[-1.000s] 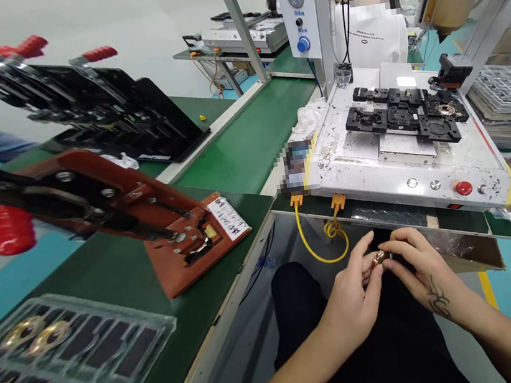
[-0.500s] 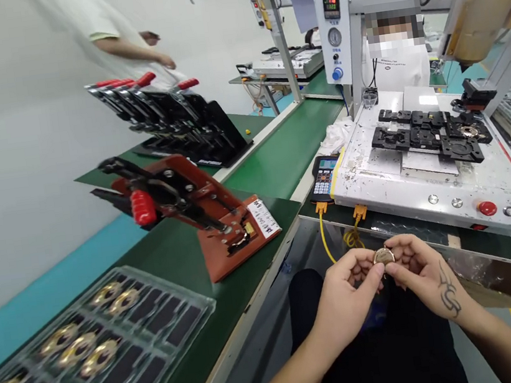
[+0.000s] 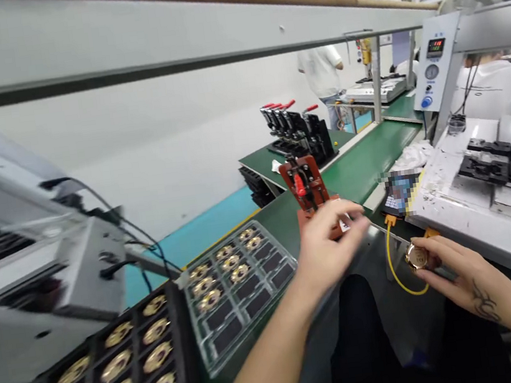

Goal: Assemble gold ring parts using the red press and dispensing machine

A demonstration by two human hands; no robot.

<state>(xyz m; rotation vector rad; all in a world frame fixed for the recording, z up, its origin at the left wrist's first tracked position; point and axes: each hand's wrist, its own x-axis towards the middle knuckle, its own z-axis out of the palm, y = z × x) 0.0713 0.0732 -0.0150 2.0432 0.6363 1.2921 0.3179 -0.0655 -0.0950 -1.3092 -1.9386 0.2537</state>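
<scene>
My right hand point(image 3: 455, 278) pinches a round gold watch case point(image 3: 416, 255) by its edge, its flat face turned toward me. My left hand point(image 3: 331, 244) is raised over the bench edge, slightly blurred, with thumb and fingers apart and nothing seen between them. Behind it stands a red-brown toggle-clamp fixture point(image 3: 314, 177) with a red handle; the hand covers part of its base, and whether they touch I cannot tell. Left of that hand lies a clear plastic tray point(image 3: 268, 290) with several gold rings in its pockets.
A black compartment tray point(image 3: 182, 352) of gold ring parts fills the lower left. Black clamps point(image 3: 297, 129) with red handles stand further back. On the right are a white machine bed point(image 3: 465, 208), a keypad controller point(image 3: 395, 195) and a yellow cable point(image 3: 391, 261). People in white shirts are beyond.
My left hand has let go of the watch case and moved left toward the clamp fixture. The case stays in my right hand. The view has swung left, bringing the black tray into sight.
</scene>
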